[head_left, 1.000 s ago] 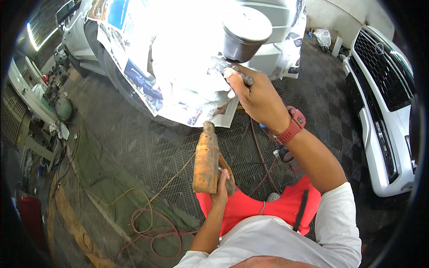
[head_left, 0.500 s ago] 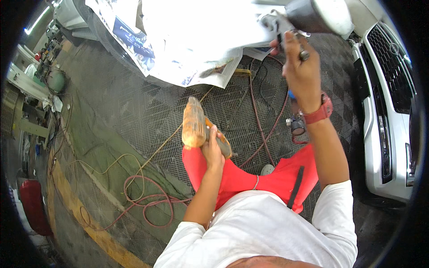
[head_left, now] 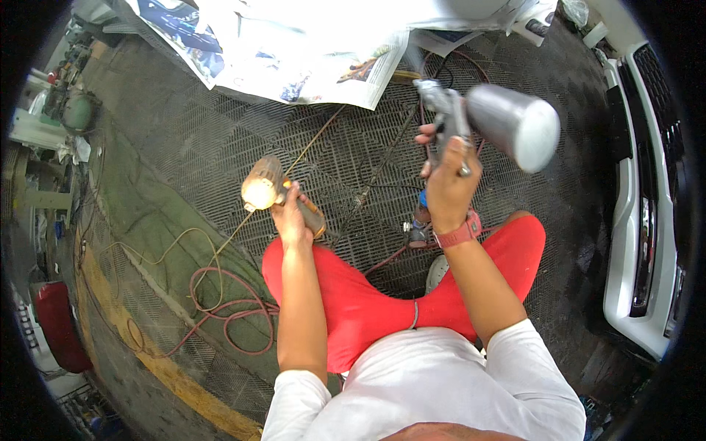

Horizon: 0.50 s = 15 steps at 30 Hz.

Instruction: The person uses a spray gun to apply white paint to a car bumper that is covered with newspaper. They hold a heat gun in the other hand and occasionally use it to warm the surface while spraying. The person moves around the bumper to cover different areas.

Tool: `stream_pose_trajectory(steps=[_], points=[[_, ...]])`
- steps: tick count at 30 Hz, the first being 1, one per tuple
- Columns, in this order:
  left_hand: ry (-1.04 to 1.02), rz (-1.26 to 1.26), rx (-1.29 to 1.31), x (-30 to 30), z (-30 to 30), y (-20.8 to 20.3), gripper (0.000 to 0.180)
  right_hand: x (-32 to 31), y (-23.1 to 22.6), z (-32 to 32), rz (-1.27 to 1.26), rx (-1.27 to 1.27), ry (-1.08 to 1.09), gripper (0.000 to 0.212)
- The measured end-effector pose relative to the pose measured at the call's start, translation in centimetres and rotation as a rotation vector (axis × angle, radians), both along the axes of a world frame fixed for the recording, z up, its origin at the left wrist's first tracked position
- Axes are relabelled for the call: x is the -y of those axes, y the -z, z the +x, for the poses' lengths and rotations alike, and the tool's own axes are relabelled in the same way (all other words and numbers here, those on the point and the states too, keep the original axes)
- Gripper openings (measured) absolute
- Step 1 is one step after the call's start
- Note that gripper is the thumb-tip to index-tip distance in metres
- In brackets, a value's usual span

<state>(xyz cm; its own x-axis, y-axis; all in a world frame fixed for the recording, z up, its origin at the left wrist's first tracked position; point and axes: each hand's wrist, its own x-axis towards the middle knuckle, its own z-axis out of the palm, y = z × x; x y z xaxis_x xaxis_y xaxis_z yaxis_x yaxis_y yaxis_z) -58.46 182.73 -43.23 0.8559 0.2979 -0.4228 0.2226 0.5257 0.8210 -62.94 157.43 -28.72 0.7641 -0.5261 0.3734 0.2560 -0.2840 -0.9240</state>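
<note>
My right hand (head_left: 451, 184) is closed round the handle of a metal spray gun (head_left: 450, 121). A grey, round-ended paint cup (head_left: 507, 125) sticks out to the gun's right and is slightly blurred. Below that wrist hangs a fitting with a gauge and a blue part (head_left: 419, 224). My left hand (head_left: 293, 220) grips an orange-and-grey pistol-shaped tool (head_left: 268, 184) above my left thigh; its rounded end shows bright, and its exact kind is unclear. Beyond both hands is printed paper sheeting (head_left: 323, 70), draped over something it hides; neither hand touches it.
Dark grated mats (head_left: 220, 125) cover the floor. A red hose (head_left: 235, 338) lies coiled at left on green cloth (head_left: 158, 213), with a thin yellowish cord (head_left: 312, 140) running past it. A white car bumper (head_left: 625, 242) stands at right, and a dark red part (head_left: 60, 327) at far left.
My right hand has brought the spray gun nearer to me and slightly left, away from the paper. My left hand has moved left with the orange tool. My view has shifted too.
</note>
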Motion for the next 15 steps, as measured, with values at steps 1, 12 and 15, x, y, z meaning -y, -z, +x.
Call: stream_pose_trajectory(steps=[1, 12, 15], points=[[0.02, 0.015, 0.005, -0.6, -0.4, -0.1, 0.027, 0.3, 0.5, -0.4, 0.062, 0.034, 0.049, 0.057], [0.039, 0.141, -0.078, 0.7, -3.4, -4.9, 0.028, -2.4, 1.7, 2.4, 0.17, 0.018, -0.411, 0.052], [0.076, 0.182, -0.094, 0.8, -3.9, -5.0, 0.027, -1.3, 2.2, 3.4, 0.189, 0.024, -0.465, 0.051]])
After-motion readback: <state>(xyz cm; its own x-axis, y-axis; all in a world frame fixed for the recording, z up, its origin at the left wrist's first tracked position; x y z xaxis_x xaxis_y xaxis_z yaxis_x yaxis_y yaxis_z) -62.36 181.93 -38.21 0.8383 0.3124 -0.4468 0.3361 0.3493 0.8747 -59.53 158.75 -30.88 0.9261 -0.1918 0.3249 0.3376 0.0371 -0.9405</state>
